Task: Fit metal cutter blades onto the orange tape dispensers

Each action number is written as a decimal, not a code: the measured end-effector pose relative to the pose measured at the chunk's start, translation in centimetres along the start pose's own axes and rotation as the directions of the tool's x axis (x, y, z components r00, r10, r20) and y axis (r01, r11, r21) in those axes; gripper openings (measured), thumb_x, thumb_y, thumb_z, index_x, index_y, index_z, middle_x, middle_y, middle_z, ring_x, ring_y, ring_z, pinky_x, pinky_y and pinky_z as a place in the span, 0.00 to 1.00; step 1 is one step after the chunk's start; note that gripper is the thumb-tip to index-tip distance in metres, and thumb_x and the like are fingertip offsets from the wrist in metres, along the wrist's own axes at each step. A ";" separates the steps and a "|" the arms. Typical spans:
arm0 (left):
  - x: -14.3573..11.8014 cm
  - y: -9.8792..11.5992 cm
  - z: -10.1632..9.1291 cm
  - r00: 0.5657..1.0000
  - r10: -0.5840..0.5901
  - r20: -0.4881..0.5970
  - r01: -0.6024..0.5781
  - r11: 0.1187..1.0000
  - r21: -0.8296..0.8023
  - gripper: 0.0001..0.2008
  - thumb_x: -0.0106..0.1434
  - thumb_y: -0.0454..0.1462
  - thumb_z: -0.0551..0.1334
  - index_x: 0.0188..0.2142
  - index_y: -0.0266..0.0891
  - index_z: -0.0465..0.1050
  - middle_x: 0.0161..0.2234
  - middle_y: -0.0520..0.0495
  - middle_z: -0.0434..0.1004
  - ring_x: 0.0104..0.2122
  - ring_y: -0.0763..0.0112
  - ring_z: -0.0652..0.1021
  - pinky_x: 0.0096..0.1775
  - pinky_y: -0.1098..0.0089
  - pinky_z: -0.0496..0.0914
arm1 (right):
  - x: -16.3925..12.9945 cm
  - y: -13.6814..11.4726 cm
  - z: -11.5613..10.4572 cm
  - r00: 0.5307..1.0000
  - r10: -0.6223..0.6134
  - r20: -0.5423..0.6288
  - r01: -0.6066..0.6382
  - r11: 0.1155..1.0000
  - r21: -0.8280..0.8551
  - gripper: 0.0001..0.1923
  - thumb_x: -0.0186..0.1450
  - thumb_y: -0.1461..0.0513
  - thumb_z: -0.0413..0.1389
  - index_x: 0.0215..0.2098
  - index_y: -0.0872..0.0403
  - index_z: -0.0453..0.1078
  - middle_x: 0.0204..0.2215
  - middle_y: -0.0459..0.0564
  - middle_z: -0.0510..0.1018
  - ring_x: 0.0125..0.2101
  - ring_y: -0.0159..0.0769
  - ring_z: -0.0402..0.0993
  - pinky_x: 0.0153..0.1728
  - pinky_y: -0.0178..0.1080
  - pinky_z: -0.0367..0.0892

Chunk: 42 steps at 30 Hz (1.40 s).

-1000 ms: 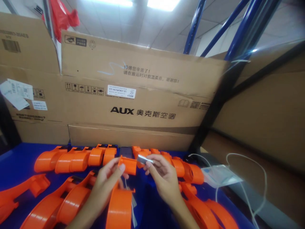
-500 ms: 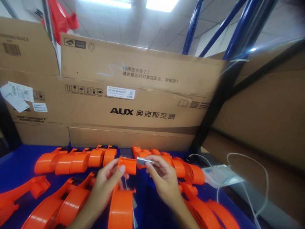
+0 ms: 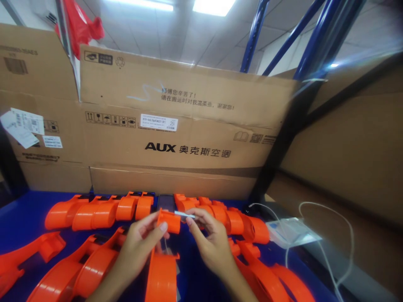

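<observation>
My left hand (image 3: 141, 246) grips the top end of an orange plastic tape-dispenser body (image 3: 163, 260) that stands up from the blue table (image 3: 25, 212). My right hand (image 3: 210, 243) pinches a thin silver metal blade (image 3: 185, 215) between thumb and fingertips. The blade's left end touches the dispenser's orange head. Both hands are close together, low in the middle of the view.
Several more orange dispenser bodies (image 3: 94, 212) lie in rows on the table to the left, right and behind. A dark phone (image 3: 166, 202) leans against the AUX cardboard box (image 3: 176, 126). A white cable and a plastic pouch (image 3: 291, 233) lie at right, near blue rack posts (image 3: 315, 46).
My right hand has moved the silver blade left, from a little apart to against the head of the dispenser. My left hand has kept its grip.
</observation>
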<state>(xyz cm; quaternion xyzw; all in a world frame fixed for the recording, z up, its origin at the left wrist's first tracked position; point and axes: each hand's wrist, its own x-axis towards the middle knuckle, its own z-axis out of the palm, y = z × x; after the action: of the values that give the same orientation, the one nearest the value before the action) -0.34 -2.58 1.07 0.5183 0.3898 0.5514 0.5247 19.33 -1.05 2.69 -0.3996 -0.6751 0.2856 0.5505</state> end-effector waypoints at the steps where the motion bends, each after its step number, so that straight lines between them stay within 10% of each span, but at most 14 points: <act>1: -0.1 0.0 0.0 1.000 0.005 0.000 -0.005 1.000 -0.014 0.25 0.61 0.48 0.68 0.54 0.37 0.76 0.29 0.46 0.81 0.23 0.70 0.74 0.28 0.72 0.68 | 0.0 0.1 0.2 1.000 0.004 -0.009 -0.003 1.000 0.011 0.11 0.67 0.55 0.60 0.44 0.52 0.75 0.35 0.51 0.83 0.34 0.41 0.80 0.36 0.40 0.74; 12: -0.3 -0.3 0.5 0.995 0.045 -0.092 -0.054 0.993 -0.104 0.28 0.60 0.45 0.69 0.57 0.39 0.71 0.40 0.41 0.84 0.30 0.66 0.79 0.35 0.68 0.73 | 0.3 0.8 0.1 0.971 0.020 -0.237 -0.002 0.997 0.075 0.13 0.63 0.51 0.64 0.36 0.52 0.77 0.32 0.50 0.81 0.31 0.40 0.77 0.33 0.38 0.72; 27: 0.1 0.0 -0.2 0.997 0.045 -0.065 -0.045 0.999 0.002 0.19 0.64 0.47 0.65 0.49 0.39 0.80 0.22 0.52 0.76 0.22 0.74 0.71 0.27 0.75 0.66 | 0.1 0.1 0.1 0.988 -0.010 -0.154 0.025 0.995 0.095 0.08 0.65 0.56 0.63 0.37 0.51 0.82 0.33 0.52 0.81 0.31 0.39 0.76 0.25 0.36 0.69; 42: 0.1 -0.3 -0.2 0.996 0.031 -0.085 -0.034 0.999 -0.032 0.25 0.60 0.46 0.69 0.54 0.38 0.78 0.37 0.43 0.86 0.37 0.58 0.82 0.43 0.65 0.73 | -0.5 -0.5 1.0 0.985 -0.171 0.027 0.172 0.984 -0.041 0.11 0.69 0.63 0.58 0.46 0.47 0.81 0.39 0.49 0.79 0.40 0.39 0.77 0.43 0.41 0.71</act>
<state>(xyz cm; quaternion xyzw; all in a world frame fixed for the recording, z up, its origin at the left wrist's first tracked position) -0.44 -2.39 0.77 0.4918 0.3941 0.5878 0.5072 18.30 -1.65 2.61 -0.3484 -0.7194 0.2269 0.5564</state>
